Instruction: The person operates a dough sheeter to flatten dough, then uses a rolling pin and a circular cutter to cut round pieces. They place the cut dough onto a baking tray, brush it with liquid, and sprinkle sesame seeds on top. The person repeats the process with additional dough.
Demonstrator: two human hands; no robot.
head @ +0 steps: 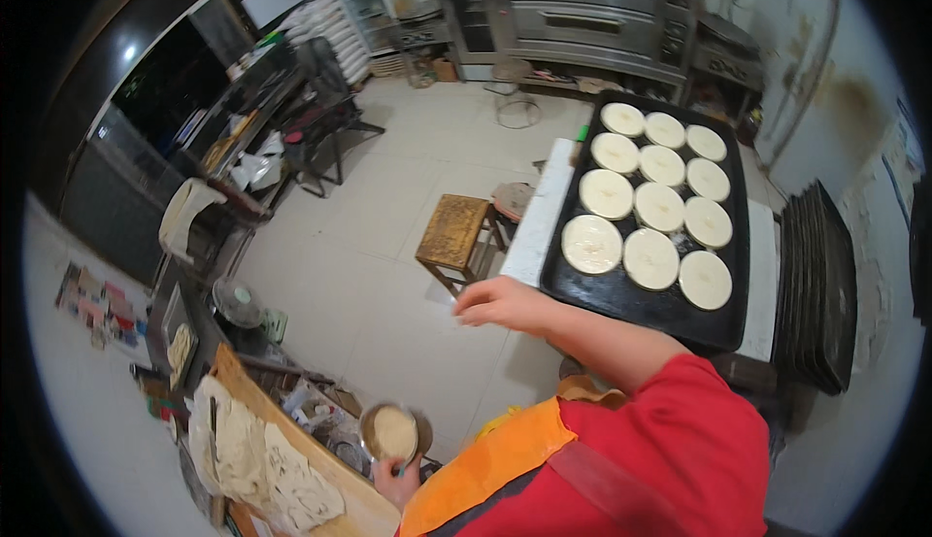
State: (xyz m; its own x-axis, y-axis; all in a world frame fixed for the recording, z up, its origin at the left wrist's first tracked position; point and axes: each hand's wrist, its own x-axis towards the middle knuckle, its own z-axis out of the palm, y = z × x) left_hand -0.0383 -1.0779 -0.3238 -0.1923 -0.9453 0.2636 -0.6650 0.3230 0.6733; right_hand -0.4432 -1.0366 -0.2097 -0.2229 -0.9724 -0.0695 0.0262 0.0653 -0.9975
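My left hand (397, 480) grips the rim of a metal bowl (366, 436) at the bottom of the view. Pale, fine-grained contents (395, 433) fill much of it; what they are, I cannot tell. My right hand (496, 302) hangs in the air past the near left corner of a black baking tray (582, 295). Its fingers are bent and close together, and whether they pinch anything is too small to see. Several flat, round dough pieces (659, 207) lie in rows on the tray. The nearest left round (592, 244) has a shiny, wet-looking top.
A white table (535, 209) carries the tray, with stacked black trays (815, 289) leaning to its right. A wooden stool (453, 230) stands left of it. Sheets of dough (244, 457) lie on a wooden board (364, 497) at lower left. A steel deck oven (582, 45) is at the back.
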